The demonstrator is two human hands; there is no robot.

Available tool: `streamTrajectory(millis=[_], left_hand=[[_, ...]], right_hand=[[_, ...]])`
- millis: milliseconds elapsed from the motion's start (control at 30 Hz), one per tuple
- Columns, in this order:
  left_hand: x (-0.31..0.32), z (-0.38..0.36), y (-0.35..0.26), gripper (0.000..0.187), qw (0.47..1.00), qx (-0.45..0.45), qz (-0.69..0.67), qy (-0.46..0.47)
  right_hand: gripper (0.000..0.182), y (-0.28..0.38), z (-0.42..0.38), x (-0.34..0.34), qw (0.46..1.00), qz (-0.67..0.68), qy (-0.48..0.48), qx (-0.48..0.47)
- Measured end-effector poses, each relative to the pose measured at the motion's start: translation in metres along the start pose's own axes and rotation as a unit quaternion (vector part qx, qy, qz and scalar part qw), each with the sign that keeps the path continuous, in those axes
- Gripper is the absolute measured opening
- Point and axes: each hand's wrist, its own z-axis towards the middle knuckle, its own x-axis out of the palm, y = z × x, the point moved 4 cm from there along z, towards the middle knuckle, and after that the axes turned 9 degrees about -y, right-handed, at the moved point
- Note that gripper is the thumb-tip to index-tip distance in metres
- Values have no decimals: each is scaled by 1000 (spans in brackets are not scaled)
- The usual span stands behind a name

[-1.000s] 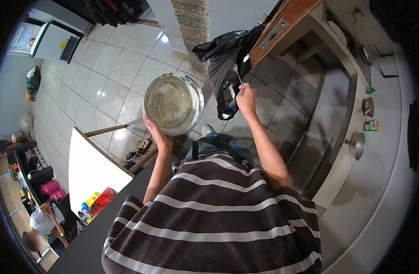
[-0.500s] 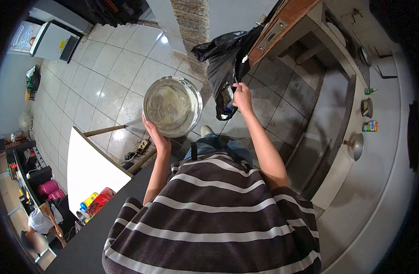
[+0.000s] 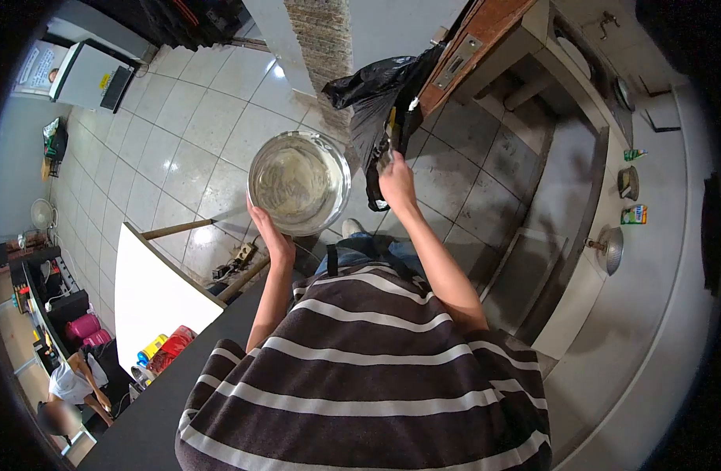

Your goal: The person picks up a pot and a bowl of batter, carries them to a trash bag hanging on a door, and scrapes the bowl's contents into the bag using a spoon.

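Note:
A wide, shiny metal bowl (image 3: 294, 184) with pale smears on its inner walls is gripped at its lower left side by my left hand (image 3: 272, 233). The thumb lies along the outside, and the other fingers are mostly hidden under the bowl. My right hand (image 3: 397, 187) is closed around a thin, greyish metal utensil (image 3: 386, 155), blurred, so its exact kind does not show. This hand is at the mouth of a black garbage bag (image 3: 374, 118), which hangs at the door edge with some litter visible inside.
A wooden door edge (image 3: 474, 51) with a metal latch plate stands behind the bag. To the right runs a counter (image 3: 612, 314) with a strainer (image 3: 609, 250) and small packets. On the left are a white board (image 3: 152, 294), a power strip (image 3: 239, 259) and a seated person (image 3: 78, 385).
My right hand has shifted left and slightly down across the bag's opening, and the utensil has turned with it. The bowl stays nearly where it was in my left hand.

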Motion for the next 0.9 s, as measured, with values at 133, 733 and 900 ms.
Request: streamTrajectory(millis=[133,733,900], left_hand=[[2,1,1,69,1000,0,2,-2],[38,1,5,68,997,-68,-27,26],[53,-3,4,68,988,-112,-83,63]], right_hand=[[40,-7,-9,-41,1000,21,-1,6],[32,7,-59,-126,844,483,98,211],[33,25,-65,-128,836,484,143,213]])
